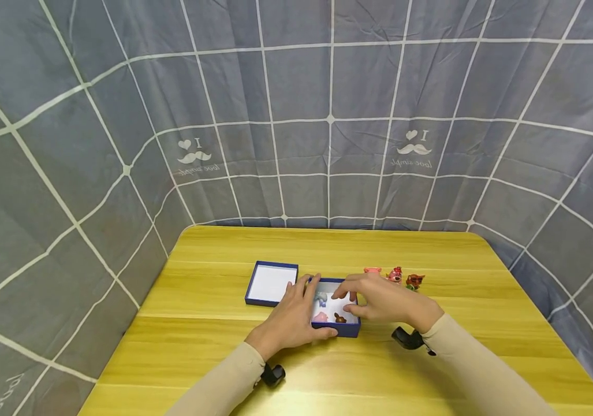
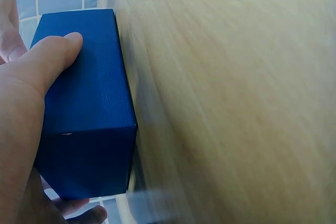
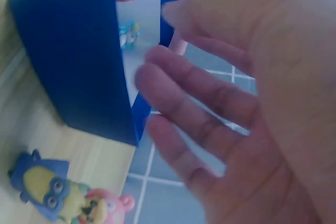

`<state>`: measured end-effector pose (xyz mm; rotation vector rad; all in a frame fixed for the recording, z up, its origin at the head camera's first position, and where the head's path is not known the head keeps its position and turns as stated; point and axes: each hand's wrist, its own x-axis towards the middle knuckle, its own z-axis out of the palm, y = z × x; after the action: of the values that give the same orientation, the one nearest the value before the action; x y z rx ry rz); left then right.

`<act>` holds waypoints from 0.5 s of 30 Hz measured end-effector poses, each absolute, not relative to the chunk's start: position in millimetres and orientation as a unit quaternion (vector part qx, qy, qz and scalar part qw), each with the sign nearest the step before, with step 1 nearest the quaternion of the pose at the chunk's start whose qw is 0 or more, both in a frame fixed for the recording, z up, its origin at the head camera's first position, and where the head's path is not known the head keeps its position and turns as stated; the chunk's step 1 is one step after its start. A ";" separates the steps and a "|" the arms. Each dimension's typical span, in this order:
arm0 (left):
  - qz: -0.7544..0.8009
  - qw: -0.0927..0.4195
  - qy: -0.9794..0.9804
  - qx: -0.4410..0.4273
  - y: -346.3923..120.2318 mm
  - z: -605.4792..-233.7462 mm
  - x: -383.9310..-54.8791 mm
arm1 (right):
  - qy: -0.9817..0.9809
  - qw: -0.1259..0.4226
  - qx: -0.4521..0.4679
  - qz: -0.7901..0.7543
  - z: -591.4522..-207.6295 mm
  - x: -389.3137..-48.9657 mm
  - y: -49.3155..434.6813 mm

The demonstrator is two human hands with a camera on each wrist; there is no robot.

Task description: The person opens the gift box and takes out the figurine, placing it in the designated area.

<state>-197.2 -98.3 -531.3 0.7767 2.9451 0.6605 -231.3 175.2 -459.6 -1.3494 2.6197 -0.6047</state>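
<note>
Left hand: grips blue box on worktop. Right hand: empty, fingers parted over opening. Boxed: toy figurines. Step, I judge: arranging these; next calls for fine pinch. Farther: lid, loose figurines.

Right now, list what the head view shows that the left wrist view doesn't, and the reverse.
Only the head view: the shallow blue tray, small figurines inside the blue box, and outlying figurines to the box's right.

Only the left wrist view: a small pale mark on the box's edge and the outside of its end wall.

Both: the blue box, the table, the gridded curtain, and the left hand with its thumb on the box.
</note>
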 end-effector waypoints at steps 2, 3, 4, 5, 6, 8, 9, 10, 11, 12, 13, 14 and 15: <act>0.215 0.012 0.944 0.248 -98.6 -531.9 -196.8 | 0.864 0.090 -0.453 -0.201 -458.9 -234.2 170.3; 0.218 0.012 0.944 0.248 -98.7 -531.9 -196.4 | 0.861 0.100 -0.456 -0.201 -458.5 -235.3 168.1; 0.219 0.011 0.944 0.247 -98.8 -531.9 -196.1 | 0.859 0.111 -0.457 -0.202 -458.2 -236.2 166.1; 0.221 0.012 0.943 0.247 -98.9 -531.7 -195.7 | 0.856 0.121 -0.460 -0.202 -458.1 -236.8 164.2; 0.223 0.013 0.943 0.247 -99.0 -531.9 -195.5 | 0.854 0.128 -0.462 -0.202 -458.5 -237.6 162.7; 0.226 0.014 0.942 0.246 -99.1 -531.9 -195.2 | 0.851 0.139 -0.465 -0.202 -458.8 -238.6 159.9; 0.226 0.015 0.942 0.246 -99.0 -532.1 -195.3 | 0.848 0.146 -0.466 -0.204 -458.8 -239.2 158.6; 0.225 0.014 0.942 0.247 -98.9 -532.2 -195.5 | 0.846 0.152 -0.468 -0.205 -458.7 -239.8 157.6; 0.225 0.014 0.942 0.247 -98.8 -532.4 -195.8 | 0.845 0.157 -0.469 -0.205 -458.6 -240.6 156.6; 0.225 0.012 0.942 0.247 -98.6 -532.7 -196.2 | 0.843 0.162 -0.470 -0.205 -458.5 -241.5 155.6; 0.224 0.010 0.942 0.248 -98.4 -533.0 -196.6 | 0.842 0.167 -0.470 -0.206 -458.3 -242.3 154.6; 0.223 0.008 0.943 0.248 -98.1 -533.1 -196.9 | 0.842 0.171 -0.469 -0.205 -458.4 -243.1 153.7; 0.222 0.007 0.943 0.249 -97.9 -533.6 -197.3 | 0.841 0.176 -0.468 -0.205 -458.5 -243.7 152.9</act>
<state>-197.3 -97.9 -533.6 0.7786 2.9490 0.6956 -243.7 152.9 -458.5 -1.3267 2.3832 -0.5807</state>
